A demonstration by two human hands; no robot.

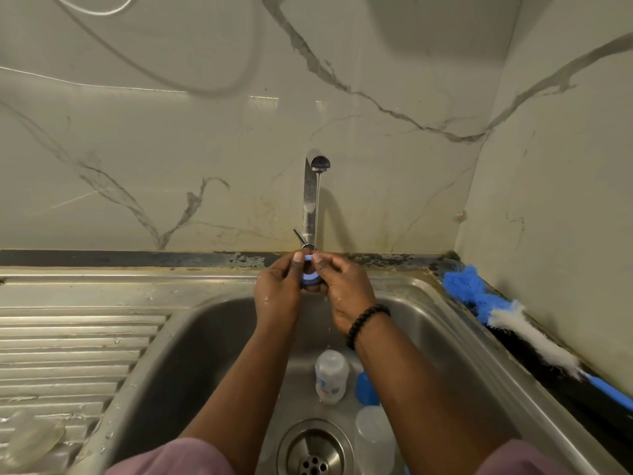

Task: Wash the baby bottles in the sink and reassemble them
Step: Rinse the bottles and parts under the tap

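Note:
Both hands hold a blue bottle ring under the thin stream from the tap, above the back of the sink. My left hand pinches the ring's left side and my right hand pinches its right side. In the basin lie a clear baby bottle, a blue cap next to it, and a second clear bottle near the drain.
A blue and white bottle brush lies along the right counter edge by the wall. The ribbed draining board is at the left, with a clear teat on its near corner.

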